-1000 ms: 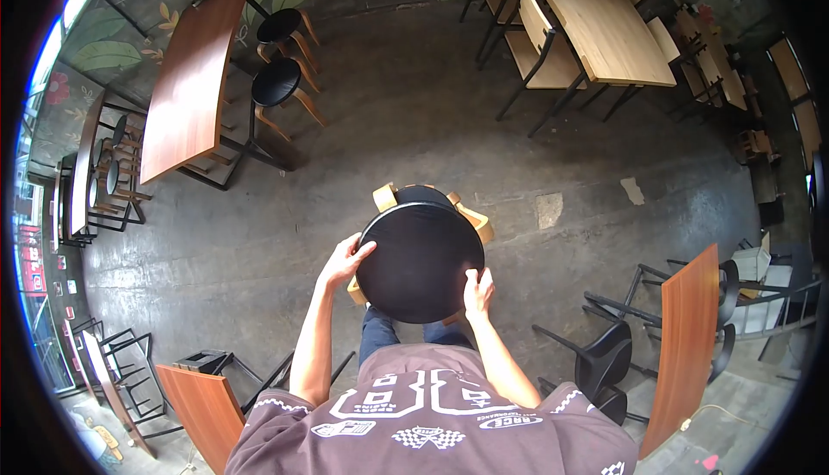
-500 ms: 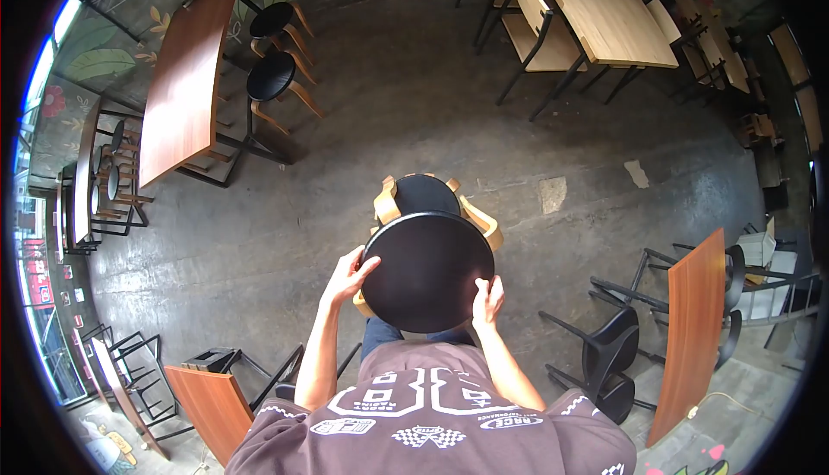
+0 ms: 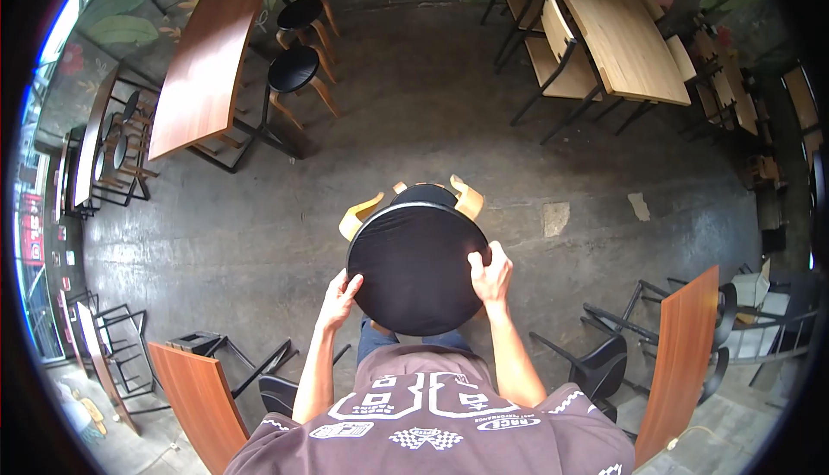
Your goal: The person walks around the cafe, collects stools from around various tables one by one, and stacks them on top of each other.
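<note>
A stool with a round black seat point(image 3: 416, 269) is held up in front of my body, its seat facing me. My left hand point(image 3: 338, 300) grips the seat's left edge, thumb on top. On the right edge, my right hand point(image 3: 492, 275) is closed round the rim with the thumb over the seat. Beyond the held seat, part of a second black round seat point(image 3: 423, 193) shows, with light bent-wood legs point(image 3: 467, 198) on both sides of it. How the two are joined is hidden.
A brown table point(image 3: 211, 69) with black-topped stools point(image 3: 294, 69) stands at the upper left. A light wood table point(image 3: 617, 34) with chairs is at the upper right. Brown tabletops point(image 3: 682, 354) point(image 3: 199, 397) and black chairs point(image 3: 598, 367) flank me on both sides.
The held seat has turned, its left side lower and its right side higher. My left hand has moved down the rim and my right hand up. The view has shifted slightly.
</note>
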`<state>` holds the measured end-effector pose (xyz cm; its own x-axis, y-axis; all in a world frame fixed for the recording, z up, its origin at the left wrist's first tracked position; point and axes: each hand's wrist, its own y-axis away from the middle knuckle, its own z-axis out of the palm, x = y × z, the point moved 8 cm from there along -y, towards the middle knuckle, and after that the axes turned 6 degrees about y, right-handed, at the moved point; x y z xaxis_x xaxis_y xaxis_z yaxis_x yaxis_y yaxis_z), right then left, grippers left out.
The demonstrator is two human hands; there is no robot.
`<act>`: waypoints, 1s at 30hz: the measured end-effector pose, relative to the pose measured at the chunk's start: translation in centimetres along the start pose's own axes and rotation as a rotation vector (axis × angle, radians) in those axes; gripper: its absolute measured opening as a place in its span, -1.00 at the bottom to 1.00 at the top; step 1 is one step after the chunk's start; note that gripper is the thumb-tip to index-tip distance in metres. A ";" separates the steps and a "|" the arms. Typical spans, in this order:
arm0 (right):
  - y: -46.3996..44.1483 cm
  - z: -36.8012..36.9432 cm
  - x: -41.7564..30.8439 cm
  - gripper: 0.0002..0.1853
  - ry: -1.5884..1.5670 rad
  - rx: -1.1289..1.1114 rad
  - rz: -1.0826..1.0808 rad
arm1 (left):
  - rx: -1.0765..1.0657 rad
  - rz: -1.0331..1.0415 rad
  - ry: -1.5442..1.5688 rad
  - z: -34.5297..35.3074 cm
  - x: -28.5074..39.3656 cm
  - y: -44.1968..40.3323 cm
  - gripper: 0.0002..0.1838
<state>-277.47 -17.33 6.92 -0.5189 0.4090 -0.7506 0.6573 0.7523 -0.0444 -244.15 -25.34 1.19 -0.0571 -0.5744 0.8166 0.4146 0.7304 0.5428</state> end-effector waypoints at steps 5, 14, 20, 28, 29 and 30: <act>-5.9 5.9 1.0 -0.60 0.104 -0.217 -0.084 | 0.106 -0.034 0.238 0.8 -6.4 -0.3 -0.52; -9.8 13.0 -0.1 -0.57 0.150 -0.367 -0.110 | 0.173 -0.010 0.282 -2.7 -12.1 -5.1 -0.50; -8.5 12.3 -3.0 -0.62 0.166 -0.384 -0.204 | 0.230 -0.003 0.458 -2.0 -10.0 -1.6 -0.47; -7.2 9.6 -9.6 -0.68 0.171 -0.477 -0.346 | 0.148 -0.110 0.671 0.6 -10.7 4.7 -0.59; -7.3 9.7 -10.2 -0.69 0.149 -0.516 -0.339 | 0.139 -0.126 0.700 1.0 -10.3 5.0 -0.59; -7.5 10.1 -10.6 -0.68 0.161 -0.530 -0.346 | 0.130 -0.145 0.732 1.4 -10.2 5.3 -0.59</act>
<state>-271.43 -32.50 8.55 -0.7548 0.1391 -0.6410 0.1007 0.9902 0.0962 -242.63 -15.13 -3.97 0.5334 -0.7337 0.4209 0.3355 0.6403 0.6910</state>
